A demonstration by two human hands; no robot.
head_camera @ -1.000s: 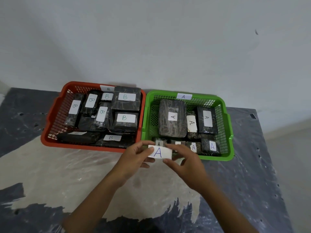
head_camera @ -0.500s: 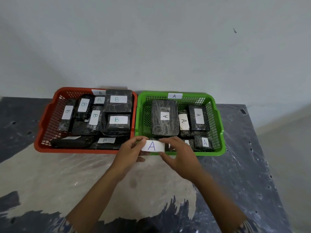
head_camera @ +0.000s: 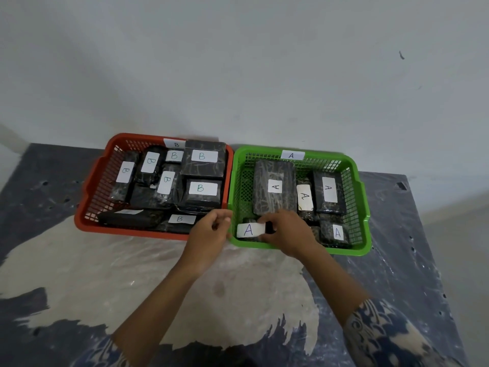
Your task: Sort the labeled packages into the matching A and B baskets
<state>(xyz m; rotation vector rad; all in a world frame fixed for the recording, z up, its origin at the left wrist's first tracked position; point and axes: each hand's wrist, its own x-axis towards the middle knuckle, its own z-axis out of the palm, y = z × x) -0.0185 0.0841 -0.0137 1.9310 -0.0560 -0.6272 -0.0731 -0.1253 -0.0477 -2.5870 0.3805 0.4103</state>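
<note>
Moved forward since 0.5 s ago: package [head_camera: 250,230] with the white A label, held then by both hands just short of the green basket [head_camera: 353,165], now down inside its front left corner, label up. Right hand [head_camera: 287,231] over the near rim, fingers and thumb curled round the package's right end, gripping it. Left hand [head_camera: 209,234] off the package, loosely curled and holding nothing, hovering beside the wall between the 2 baskets.

Seen in the green basket: at least 4 more dark wrapped packages marked A, plus an A tag on the far rim. Beside it and touching, red basket [head_camera: 91,181] packed with dark packages, 6 B labels readable, and a B tag at the back. Both on a table [head_camera: 79,274] under a wrinkled plastic sheet, against a pale wall.

Handling, as a guess: small and light, easily managed by 1 hand; glossy film wrap likely a little slippery, probably firm enough inside to take a pinch. Best taken across the short sides or by 1 end, as now, leaving the label uncovered for reading. Paper label better not used as a hold, since liable to peel or tear.

Sorting looks close to finished: nothing loose visible on the table
</note>
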